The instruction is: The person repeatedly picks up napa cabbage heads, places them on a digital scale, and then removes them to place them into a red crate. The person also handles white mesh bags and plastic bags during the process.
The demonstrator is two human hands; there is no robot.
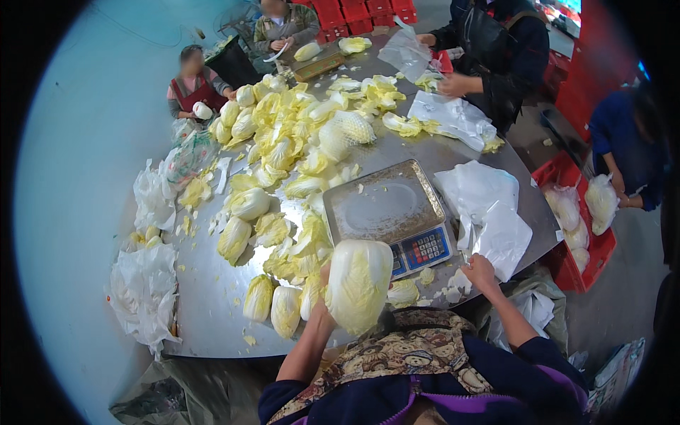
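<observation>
A trimmed napa cabbage [359, 286] is held upright in my left hand [325, 281], close to the camera, its white base up. My right hand [479, 272] pinches the lower edge of a white plastic bag [502, 241] on the right of the metal table. Between the hands and beyond them stands a digital scale with a metal tray [383, 202]; no cabbage rests on it. Several more cabbages [286, 312] lie near the table's front edge, left of my left hand. Loose yellow leaves [305, 260] lie behind them. More white bags [481, 186] lie beside the scale.
A leaf pile [287, 122] covers the table's middle. Two people [196, 87] [287, 26] work at the far left; another [499, 48] handles bags at the far right. A person in blue [632, 143] holds a bagged cabbage by a red crate [605, 260]. Crumpled bags [143, 292] hang at left.
</observation>
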